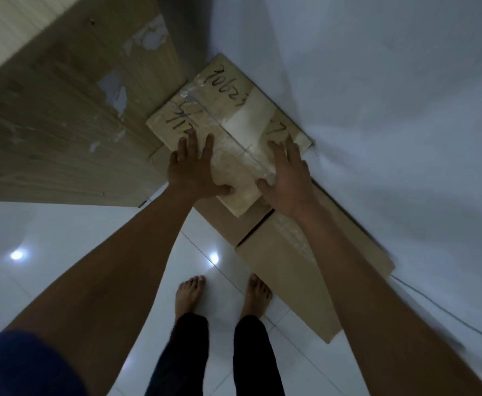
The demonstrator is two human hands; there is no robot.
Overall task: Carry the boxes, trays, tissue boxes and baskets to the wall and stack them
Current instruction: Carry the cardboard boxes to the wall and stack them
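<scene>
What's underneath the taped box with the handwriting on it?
A larger plain cardboard box beside the wall; its far part is hidden beneath the taped box.

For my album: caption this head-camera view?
Left hand and right hand rest flat on a taped box atop a larger box by the wall.

lower box (pixel 291 281) partly hidden under top box (pixel 234 115), cabinet (pixel 62 124) cut off at left edge

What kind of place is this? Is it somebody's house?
Probably a corner of a room in a home, though I can't be sure: a shiny white tiled floor, a wooden cabinet, and the person's bare feet.
</scene>
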